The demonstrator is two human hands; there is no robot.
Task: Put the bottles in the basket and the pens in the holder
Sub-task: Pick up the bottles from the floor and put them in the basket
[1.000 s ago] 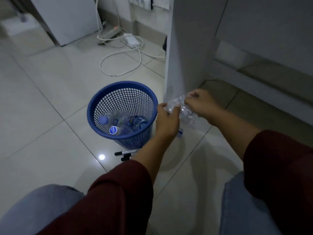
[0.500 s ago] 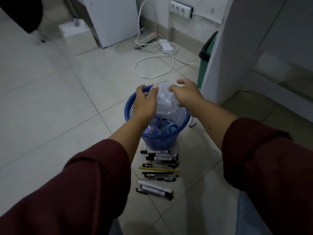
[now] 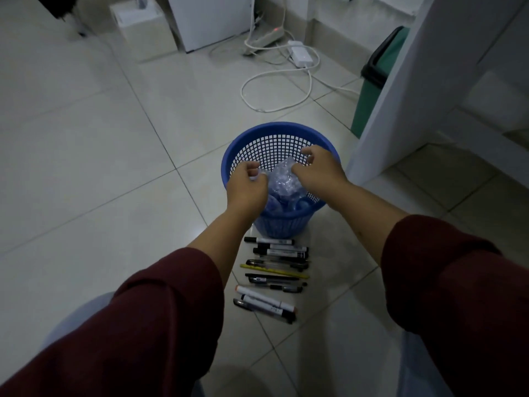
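A blue mesh basket [image 3: 274, 128] stands on the tiled floor just ahead of me. A crumpled clear plastic bottle [image 3: 283, 179] sits in its mouth, resting on other bottles [image 3: 286, 206] with blue labels. My left hand [image 3: 246, 190] grips the crumpled bottle's left side with curled fingers. My right hand [image 3: 317, 173] pinches its top right with the fingertips. Several pens and markers [image 3: 277, 270] lie in a row on the floor, directly in front of the basket and near my knees. No pen holder is in view.
A green bin with a black lid [image 3: 372, 90] stands behind a white pillar [image 3: 400, 96] to the right of the basket. A white cable loop [image 3: 274, 90] and a power strip [image 3: 266, 35] lie beyond it. A white cabinet [image 3: 206, 18] and a small box [image 3: 140, 27] stand further back.
Both hands carried the crumpled bottle from beside the white pillar to above the basket, then lowered it into the basket's mouth. The view swung so the pens came into sight.
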